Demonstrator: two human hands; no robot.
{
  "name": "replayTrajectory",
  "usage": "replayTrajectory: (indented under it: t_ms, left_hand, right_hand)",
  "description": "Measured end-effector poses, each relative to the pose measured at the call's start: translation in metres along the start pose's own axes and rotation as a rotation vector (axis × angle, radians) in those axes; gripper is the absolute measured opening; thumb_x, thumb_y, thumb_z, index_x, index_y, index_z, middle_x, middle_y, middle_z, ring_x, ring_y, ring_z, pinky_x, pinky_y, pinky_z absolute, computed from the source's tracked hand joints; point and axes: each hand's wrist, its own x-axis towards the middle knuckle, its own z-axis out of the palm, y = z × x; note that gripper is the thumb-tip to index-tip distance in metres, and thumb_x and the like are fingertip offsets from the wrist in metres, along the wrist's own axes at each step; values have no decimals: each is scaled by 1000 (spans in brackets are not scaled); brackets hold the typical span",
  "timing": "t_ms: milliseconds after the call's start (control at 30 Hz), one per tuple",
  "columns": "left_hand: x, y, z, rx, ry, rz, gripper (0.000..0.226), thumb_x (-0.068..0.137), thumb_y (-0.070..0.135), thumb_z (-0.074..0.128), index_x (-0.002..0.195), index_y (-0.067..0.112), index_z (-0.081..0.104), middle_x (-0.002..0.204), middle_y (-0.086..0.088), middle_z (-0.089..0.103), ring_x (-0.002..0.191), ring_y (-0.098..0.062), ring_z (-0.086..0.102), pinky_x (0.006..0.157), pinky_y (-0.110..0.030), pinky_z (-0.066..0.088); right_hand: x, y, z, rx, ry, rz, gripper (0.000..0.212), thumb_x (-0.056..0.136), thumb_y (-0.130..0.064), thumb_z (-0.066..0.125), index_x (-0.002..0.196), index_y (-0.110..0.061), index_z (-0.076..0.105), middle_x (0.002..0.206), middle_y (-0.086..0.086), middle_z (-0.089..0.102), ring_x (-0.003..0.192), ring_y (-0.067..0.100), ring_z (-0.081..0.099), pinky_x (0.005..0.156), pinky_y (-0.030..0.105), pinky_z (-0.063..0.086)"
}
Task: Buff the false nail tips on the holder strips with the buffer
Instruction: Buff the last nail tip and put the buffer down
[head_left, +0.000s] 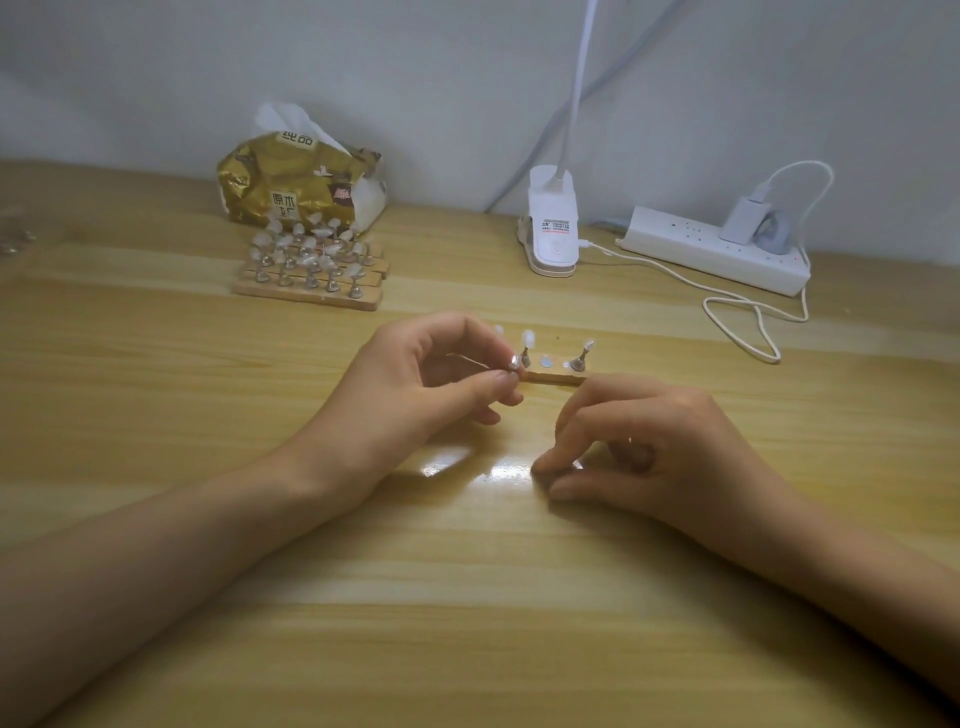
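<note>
Strip (556, 378) at frame centre, flat on the table (467, 597), just behind both hands. Two pegs stand on it with a bare round seat between them.

Left hand (431, 374), centre left: thumb and forefinger pinch a third peg (511, 364) by its metal base at the strip's left end. Its tip (498, 330) shows pale above the fingers.

Right hand (670, 441), centre right: fingers curled down, fingertips (550, 462) close together near the table. Glare there, so cannot tell if they hold anything. Buffer not made out.

Handling, by judgement: the tip is thin plastic, very light and slick, and likely to pop off or flex under pressure. Hold by the peg's base, not the tip. The strip is light and will slide unless steadied.

More loaded strips (311, 280) sit upper left, in front of a tissue pack (301, 182).
</note>
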Motion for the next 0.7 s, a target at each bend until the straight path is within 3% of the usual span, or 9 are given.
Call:
replayTrajectory:
  t_ms: [167,300,400,600,700]
  left_hand:
    - [-1,1,1,33,-28,-6,6,80,0,72,84,3,68,90,-7,72,84,-21,73,66,-21,56]
    - [-1,2,3,73,-56,16,9,75,7,77,79,7,70,84,-1,72,83,-20,72,66,-22,56]
    - [-1,2,4,62,-71,33,13,67,18,75,75,10,69,78,3,71,79,-14,71,66,-21,55]
    - [-1,1,4,37,-75,32,11,67,17,75,73,11,68,79,-5,74,78,-14,71,65,-21,56]
    - [-1,1,4,33,-74,22,7,67,16,76,71,14,69,78,-4,75,75,-12,70,64,-20,56]
  right_hand:
    - [4,1,-4,156,17,21,18,71,-20,89,82,-19,76,81,-8,65,66,2,50,59,11,35]
    - [8,-4,-4,223,268,-17,22,73,-31,84,87,-19,74,91,-10,66,70,15,57,50,35,48]
    - [13,-7,1,233,339,-35,21,76,-28,82,88,-14,72,93,-6,70,75,18,66,52,40,50]
    - [16,-6,9,258,337,3,18,76,-18,83,89,-11,73,89,-7,71,75,17,67,52,37,52]
    - [17,-7,10,266,339,-1,17,76,-20,83,88,-12,73,88,-8,71,74,15,66,52,28,51]
